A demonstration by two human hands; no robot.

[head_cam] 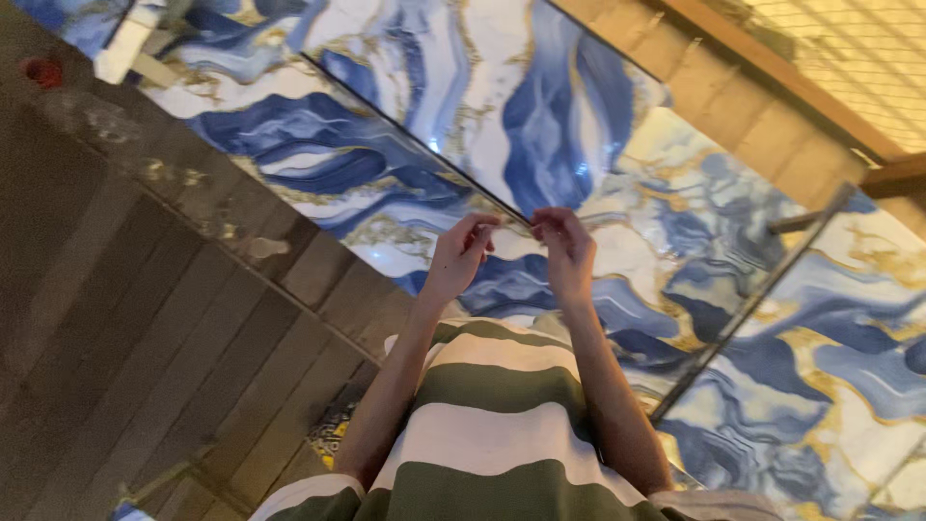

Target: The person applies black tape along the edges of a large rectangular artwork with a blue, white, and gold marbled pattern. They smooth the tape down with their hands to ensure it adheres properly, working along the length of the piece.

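— Green and cream stripes nearest the camera, is that a shirt?

— Yes, a striped shirt [492,425] fills the bottom of the view, and both bare forearms rise out of it toward the middle.

— What are the hands doing?

— The left hand [456,257] and the right hand [566,251] sit close together, each with fingers curled in, pinching the near corner of a large glossy tile [502,106]. The fingertips meet the tile's dark thin edge right where it comes to a point between them.

— And the tile itself?

— It's marbled in blue, white and gold, and it is tilted up from that held corner, stretching away toward the top of the view. Its surface throws back a bright glare.

— What lies under it?

— More tiles of the same marbled pattern [830,367], laid flat side by side on the floor, with a straight dark joint line [752,299] running between two of them on the right.

— And to the left?

— Bare grey-brown floor [145,318] with ridged lines, just beside the laid tiles. Farther off, at the top right, a brown wooden beam [781,72] crosses the corner, with a pale mesh-like surface behind it.
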